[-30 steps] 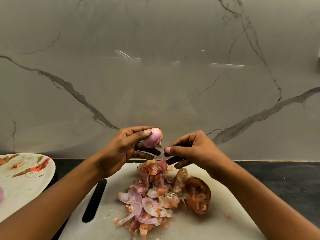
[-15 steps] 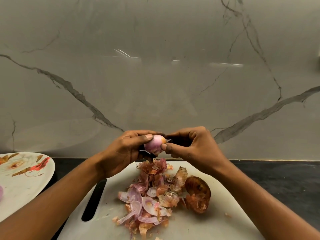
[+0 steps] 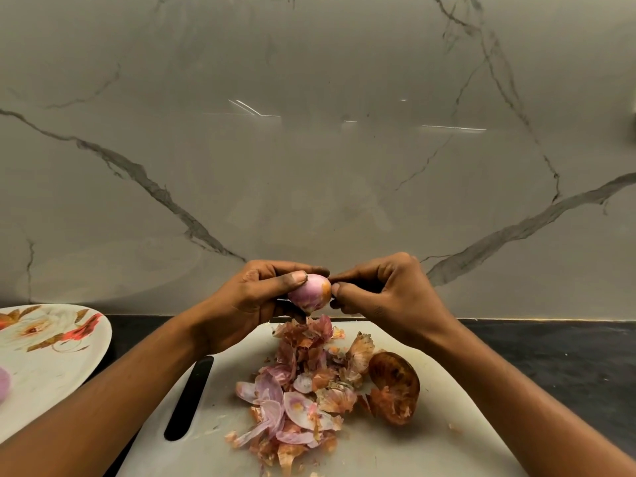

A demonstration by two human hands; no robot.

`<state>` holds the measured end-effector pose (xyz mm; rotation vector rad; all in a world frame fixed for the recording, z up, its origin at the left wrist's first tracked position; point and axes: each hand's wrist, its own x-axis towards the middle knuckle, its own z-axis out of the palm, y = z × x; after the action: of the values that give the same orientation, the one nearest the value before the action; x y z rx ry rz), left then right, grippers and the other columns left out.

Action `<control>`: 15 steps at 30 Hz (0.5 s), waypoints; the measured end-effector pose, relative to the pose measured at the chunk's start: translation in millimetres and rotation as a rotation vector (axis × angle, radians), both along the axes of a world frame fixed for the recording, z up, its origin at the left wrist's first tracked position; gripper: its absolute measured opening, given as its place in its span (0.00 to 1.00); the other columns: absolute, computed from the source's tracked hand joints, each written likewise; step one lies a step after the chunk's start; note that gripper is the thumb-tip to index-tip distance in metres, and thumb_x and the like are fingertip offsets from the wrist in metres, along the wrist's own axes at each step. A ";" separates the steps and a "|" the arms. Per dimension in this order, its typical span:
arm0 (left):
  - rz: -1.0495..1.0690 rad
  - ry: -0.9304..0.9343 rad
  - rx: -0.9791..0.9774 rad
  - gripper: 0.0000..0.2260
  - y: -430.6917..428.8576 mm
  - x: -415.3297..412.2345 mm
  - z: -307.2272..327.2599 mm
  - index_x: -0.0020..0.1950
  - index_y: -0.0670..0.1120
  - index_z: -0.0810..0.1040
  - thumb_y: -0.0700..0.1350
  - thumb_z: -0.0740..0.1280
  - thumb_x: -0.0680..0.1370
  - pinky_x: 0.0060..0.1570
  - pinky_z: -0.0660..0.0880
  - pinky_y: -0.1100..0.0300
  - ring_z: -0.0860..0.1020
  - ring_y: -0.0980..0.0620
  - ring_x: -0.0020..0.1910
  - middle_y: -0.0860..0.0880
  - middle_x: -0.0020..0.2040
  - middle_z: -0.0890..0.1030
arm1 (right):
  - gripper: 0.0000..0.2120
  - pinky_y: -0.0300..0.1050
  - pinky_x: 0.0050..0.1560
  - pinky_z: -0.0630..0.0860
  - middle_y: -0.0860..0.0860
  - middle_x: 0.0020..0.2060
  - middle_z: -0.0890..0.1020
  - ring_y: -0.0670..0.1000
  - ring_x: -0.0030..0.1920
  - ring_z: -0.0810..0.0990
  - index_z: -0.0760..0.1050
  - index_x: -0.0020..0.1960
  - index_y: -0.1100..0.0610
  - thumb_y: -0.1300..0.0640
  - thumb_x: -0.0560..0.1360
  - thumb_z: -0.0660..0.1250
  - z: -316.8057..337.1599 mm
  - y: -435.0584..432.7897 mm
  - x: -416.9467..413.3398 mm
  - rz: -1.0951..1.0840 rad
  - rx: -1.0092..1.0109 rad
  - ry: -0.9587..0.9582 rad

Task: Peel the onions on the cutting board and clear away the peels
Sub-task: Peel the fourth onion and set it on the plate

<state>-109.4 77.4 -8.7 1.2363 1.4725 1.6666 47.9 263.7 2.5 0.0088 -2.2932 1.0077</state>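
Observation:
My left hand (image 3: 254, 297) grips a small pink onion (image 3: 309, 294) above the far edge of the white cutting board (image 3: 430, 442). An orange scrap of skin still clings to the onion's right side. My right hand (image 3: 385, 294) has its thumb and fingertips pinched against that right side. Below the hands a heap of pink and brown peels (image 3: 303, 394) lies on the board. A large brown onion skin (image 3: 395, 387) sits at the heap's right.
A floral plate (image 3: 51, 359) stands at the left on the dark counter, with a pink peeled onion (image 3: 4, 385) at its left edge. The board has a black handle slot (image 3: 189, 397). A marble wall rises right behind the board.
My right hand moved left from beside the onion and now pinches at its right side. Both hands sank slightly toward the board.

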 end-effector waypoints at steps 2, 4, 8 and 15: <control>0.009 0.015 0.001 0.16 0.2 -0.4 -1.2 0.65 0.46 0.85 0.48 0.68 0.80 0.52 0.84 0.53 0.83 0.39 0.55 0.40 0.62 0.84 | 0.12 0.42 0.45 0.86 0.47 0.45 0.90 0.46 0.44 0.89 0.88 0.56 0.56 0.55 0.74 0.80 0.4 -2.1 1.3 0.023 0.032 -0.001; 0.013 0.046 -0.012 0.17 1.6 -0.6 -2.9 0.66 0.46 0.85 0.48 0.68 0.80 0.56 0.84 0.50 0.83 0.36 0.59 0.41 0.63 0.84 | 0.12 0.43 0.46 0.87 0.47 0.45 0.90 0.45 0.44 0.89 0.88 0.56 0.56 0.55 0.74 0.80 -0.2 -2.9 1.6 0.012 0.063 -0.004; 0.002 0.029 -0.001 0.16 3.5 -0.4 -1.7 0.66 0.45 0.85 0.48 0.69 0.80 0.55 0.84 0.51 0.83 0.40 0.59 0.41 0.63 0.84 | 0.08 0.43 0.44 0.87 0.46 0.43 0.89 0.44 0.42 0.88 0.89 0.54 0.56 0.59 0.75 0.79 -1.5 -1.1 0.2 -0.046 0.094 0.019; 0.022 0.018 0.064 0.14 1.8 -2.0 0.7 0.65 0.45 0.85 0.46 0.69 0.81 0.57 0.83 0.51 0.83 0.40 0.60 0.41 0.64 0.83 | 0.10 0.45 0.47 0.87 0.46 0.44 0.89 0.46 0.43 0.89 0.87 0.57 0.54 0.63 0.78 0.73 -1.1 -0.8 -1.5 -0.052 0.033 0.052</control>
<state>-111.4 79.2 -8.0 1.2767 1.4591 1.7337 46.4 262.8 1.4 -0.0106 -2.2509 0.9327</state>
